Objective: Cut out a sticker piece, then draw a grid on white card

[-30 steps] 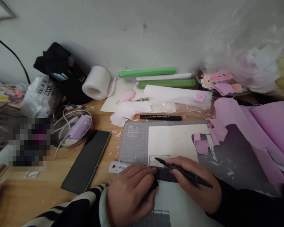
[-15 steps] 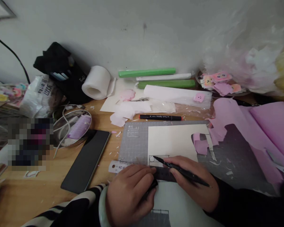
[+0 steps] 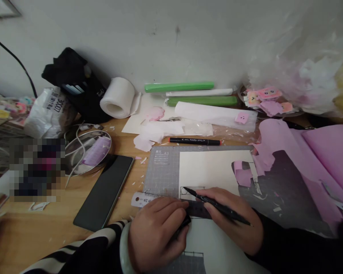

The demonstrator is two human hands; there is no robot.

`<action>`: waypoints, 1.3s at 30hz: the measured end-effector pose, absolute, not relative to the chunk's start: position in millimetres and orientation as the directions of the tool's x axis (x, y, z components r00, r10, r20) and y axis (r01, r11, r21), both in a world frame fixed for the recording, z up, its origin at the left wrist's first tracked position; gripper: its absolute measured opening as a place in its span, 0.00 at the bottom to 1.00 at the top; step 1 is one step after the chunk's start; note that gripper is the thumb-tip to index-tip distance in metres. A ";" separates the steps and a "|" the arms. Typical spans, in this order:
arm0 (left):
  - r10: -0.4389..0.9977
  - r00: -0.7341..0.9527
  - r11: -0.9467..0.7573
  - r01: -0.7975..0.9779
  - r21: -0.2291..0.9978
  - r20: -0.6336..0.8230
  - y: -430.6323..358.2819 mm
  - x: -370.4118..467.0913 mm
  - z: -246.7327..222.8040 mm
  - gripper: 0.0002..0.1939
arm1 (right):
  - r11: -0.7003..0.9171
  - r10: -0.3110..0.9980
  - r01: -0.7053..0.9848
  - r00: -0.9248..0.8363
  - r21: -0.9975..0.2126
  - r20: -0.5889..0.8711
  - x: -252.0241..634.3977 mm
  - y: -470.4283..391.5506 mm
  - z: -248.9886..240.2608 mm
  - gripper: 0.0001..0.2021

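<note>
My right hand (image 3: 231, 217) is closed round a slim black pen (image 3: 217, 206), its tip at a small circle drawn inside a ruled rectangle on cream paper (image 3: 208, 167). My left hand (image 3: 160, 232) lies curled over a metal ruler (image 3: 141, 199), pressing it against the paper. A small black object (image 3: 186, 220), its kind mostly hidden, shows between thumb and fingers of that hand. Under the paper lies a grey A3 cutting mat (image 3: 162, 167). A second drawn outline runs along a cut-out edge of the paper near the bottom.
A phone (image 3: 104, 194) and a metal bowl (image 3: 111, 142) with a purple item lie left. Behind the mat are a black marker (image 3: 194, 141), a white roll (image 3: 118, 97) and green wrapped rolls (image 3: 201, 101). Pink sheets (image 3: 328, 152) and scissors (image 3: 337, 199) lie right.
The pen tip has shifted very slightly left at the small circle. The left hand and ruler stay in place; the whole view has moved a little.
</note>
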State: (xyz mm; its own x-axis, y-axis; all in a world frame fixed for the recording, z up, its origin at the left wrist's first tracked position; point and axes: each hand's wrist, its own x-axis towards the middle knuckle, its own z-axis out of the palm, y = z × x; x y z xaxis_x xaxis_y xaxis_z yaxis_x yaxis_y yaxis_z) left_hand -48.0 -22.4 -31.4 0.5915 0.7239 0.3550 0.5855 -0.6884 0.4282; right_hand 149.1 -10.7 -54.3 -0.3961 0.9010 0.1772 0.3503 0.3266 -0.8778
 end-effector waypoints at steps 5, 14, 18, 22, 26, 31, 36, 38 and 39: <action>0.722 0.598 -0.691 0.590 0.418 0.349 -22.0 -47.9 -30.8 0.07 | 0.326 0.897 0.330 -0.405 -0.886 0.179 148.7 -10.7 -56.9 0.12; 0.722 0.600 -0.691 0.592 0.414 0.346 -22.2 -47.6 -30.5 0.07 | 0.304 0.911 0.313 -0.372 -0.899 0.179 150.2 -14.3 -56.9 0.13; 0.720 0.602 -0.692 0.591 0.415 0.344 -22.7 -47.8 -30.7 0.07 | 0.307 0.916 0.321 -0.355 -0.896 0.187 148.6 -13.6 -57.3 0.13; 0.720 0.602 -0.692 0.589 0.417 0.345 -22.6 -48.0 -30.5 0.07 | 0.333 0.901 0.316 -0.384 -0.888 0.202 148.0 -12.4 -57.7 0.13; 0.723 0.595 -0.690 0.593 0.415 0.351 -23.2 -48.6 -30.9 0.08 | 0.334 0.902 0.311 -0.380 -0.890 0.206 148.1 -11.7 -58.1 0.13; 0.718 0.601 -0.695 0.586 0.417 0.351 -23.6 -48.4 -31.6 0.08 | 0.333 0.893 0.320 -0.408 -0.887 0.188 148.4 -12.2 -56.5 0.13; 0.722 0.599 -0.691 0.591 0.417 0.347 -22.4 -48.4 -31.1 0.08 | 0.324 0.897 0.329 -0.405 -0.887 0.177 147.7 -13.1 -55.4 0.13; 0.724 0.597 -0.688 0.594 0.416 0.345 -22.5 -48.5 -30.9 0.08 | 0.330 0.896 0.325 -0.403 -0.886 0.186 147.5 -13.1 -55.9 0.13; 0.726 0.596 -0.686 0.596 0.416 0.342 -22.6 -48.5 -30.8 0.08 | 0.327 0.899 0.325 -0.395 -0.887 0.186 147.6 -13.1 -56.1 0.13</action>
State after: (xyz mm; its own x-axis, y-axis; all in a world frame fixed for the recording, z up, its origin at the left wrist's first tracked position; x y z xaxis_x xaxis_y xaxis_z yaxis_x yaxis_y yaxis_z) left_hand -48.5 -22.6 -30.8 0.5965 0.7260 0.3422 0.5964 -0.6862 0.4163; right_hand 147.6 -13.1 -56.1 -0.3954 0.8994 0.1863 0.3252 0.3268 -0.8874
